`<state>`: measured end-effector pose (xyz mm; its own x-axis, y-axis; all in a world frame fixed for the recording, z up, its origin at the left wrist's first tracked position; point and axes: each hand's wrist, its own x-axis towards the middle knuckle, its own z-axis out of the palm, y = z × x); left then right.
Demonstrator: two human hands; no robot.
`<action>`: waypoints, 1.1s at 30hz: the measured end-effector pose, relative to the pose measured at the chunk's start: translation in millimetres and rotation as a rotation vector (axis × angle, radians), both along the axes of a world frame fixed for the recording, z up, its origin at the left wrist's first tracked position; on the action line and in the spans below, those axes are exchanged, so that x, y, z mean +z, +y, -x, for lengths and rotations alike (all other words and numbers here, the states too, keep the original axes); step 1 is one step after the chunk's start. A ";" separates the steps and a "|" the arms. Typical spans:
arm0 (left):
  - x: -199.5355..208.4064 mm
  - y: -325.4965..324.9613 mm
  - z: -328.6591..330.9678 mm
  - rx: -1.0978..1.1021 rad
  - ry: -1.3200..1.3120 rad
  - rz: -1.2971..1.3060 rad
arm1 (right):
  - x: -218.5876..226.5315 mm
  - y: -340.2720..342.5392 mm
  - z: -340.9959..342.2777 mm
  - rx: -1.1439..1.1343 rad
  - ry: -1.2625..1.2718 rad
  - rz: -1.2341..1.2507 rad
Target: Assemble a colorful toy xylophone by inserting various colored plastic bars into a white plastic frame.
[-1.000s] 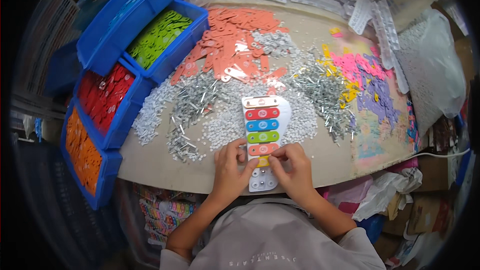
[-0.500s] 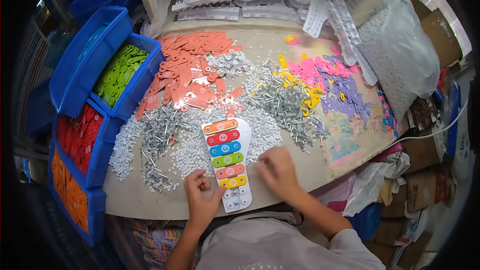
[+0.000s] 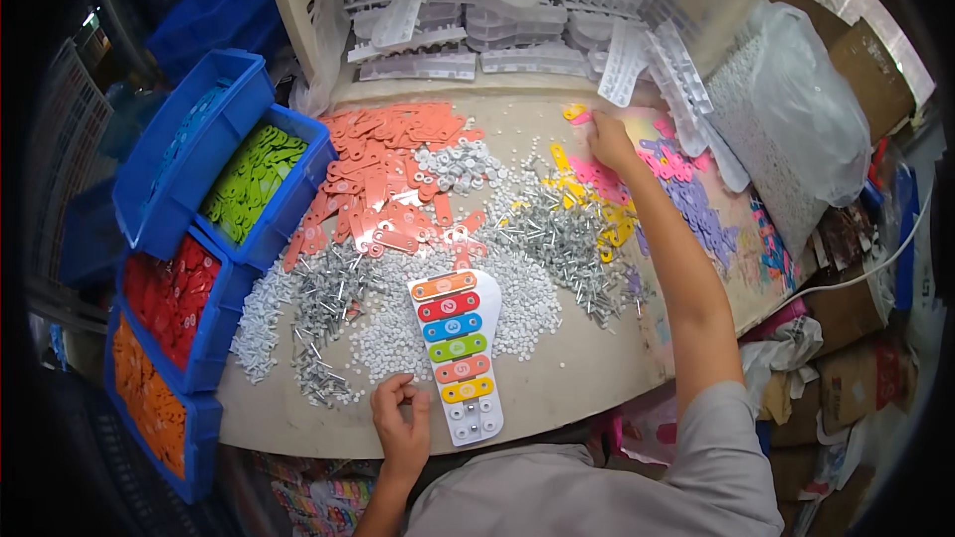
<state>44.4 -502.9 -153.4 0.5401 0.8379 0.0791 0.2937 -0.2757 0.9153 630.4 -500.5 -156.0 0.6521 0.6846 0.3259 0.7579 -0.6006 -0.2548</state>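
Observation:
A toy xylophone (image 3: 460,338) lies on the worktable in front of me. Its white base carries several coloured bars, orange at the far end and yellow at the near one, with bare posts below. My left hand (image 3: 401,425) rests beside its lower left side with curled fingers; whatever they may hold is hidden. Stretched out to the far right, my right hand (image 3: 612,144) has its bent fingers pressed together, right by a few yellow and pink plates (image 3: 576,114). Its fingertips are too small to show a grip. More pink plates (image 3: 600,179) lie just below that hand.
Blue bins (image 3: 290,201) of coloured plates line the left edge. Coral plates (image 3: 383,164), metal pins (image 3: 567,229), white caps (image 3: 527,308) and purple plates (image 3: 701,219) cover the tabletop. Clear plastic parts (image 3: 517,25) stack at the back; a filled plastic bag (image 3: 806,89) leans right.
My right hand has gone from beside the xylophone to the far right plates. The left thumb has come off the xylophone's edge. The whole view has shifted slightly.

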 end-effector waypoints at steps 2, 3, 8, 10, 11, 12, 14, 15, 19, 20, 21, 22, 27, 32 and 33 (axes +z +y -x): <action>0.5 1.0 -1.8 0.010 0.008 -0.007 | -2.0 1.0 0.2 0.034 -0.094 0.015; 3.7 -0.5 -2.2 0.029 -0.007 0.024 | -0.3 0.5 6.0 0.063 -0.184 0.037; 10.9 1.1 -4.1 0.050 -0.026 0.037 | 24.3 -8.7 22.6 0.322 -0.205 0.063; 11.3 3.6 -4.6 0.016 -0.003 -0.009 | 33.6 -11.2 30.3 0.428 -0.221 0.010; 13.0 4.0 -5.8 0.019 -0.004 -0.009 | 37.5 -8.8 34.9 0.404 -0.134 0.083; 15.2 4.2 -7.5 0.020 -0.010 -0.004 | 40.2 -9.0 37.7 0.375 -0.048 0.156; 17.0 4.0 -6.8 0.024 -0.017 -0.001 | 37.5 -7.5 36.9 0.442 -0.174 0.194; 15.1 3.8 -6.1 0.021 -0.029 0.008 | 35.0 -6.6 35.0 0.508 -0.301 0.232; 4.6 2.8 -2.6 0.008 -0.086 -0.027 | 38.7 -7.1 34.4 0.415 -0.152 0.225; 5.2 1.2 -1.3 0.009 -0.088 -0.027 | 38.5 -12.6 39.7 0.403 -0.067 0.009; 6.5 -0.8 -0.6 0.024 -0.128 0.016 | 39.9 -15.5 49.5 0.394 0.023 -0.205; 8.3 -3.8 2.4 0.053 -0.162 0.057 | 46.5 -14.9 71.3 0.414 0.032 -0.206; 7.6 -8.3 11.2 0.063 -0.127 0.048 | 115.1 -54.0 235.2 0.332 0.831 -0.289; 11.4 -11.0 4.8 -0.024 -0.087 -0.047 | 133.0 -100.8 339.1 0.497 0.903 0.090; 13.4 -13.1 4.1 -0.011 -0.067 -0.042 | 124.5 -104.7 351.7 0.509 0.923 0.096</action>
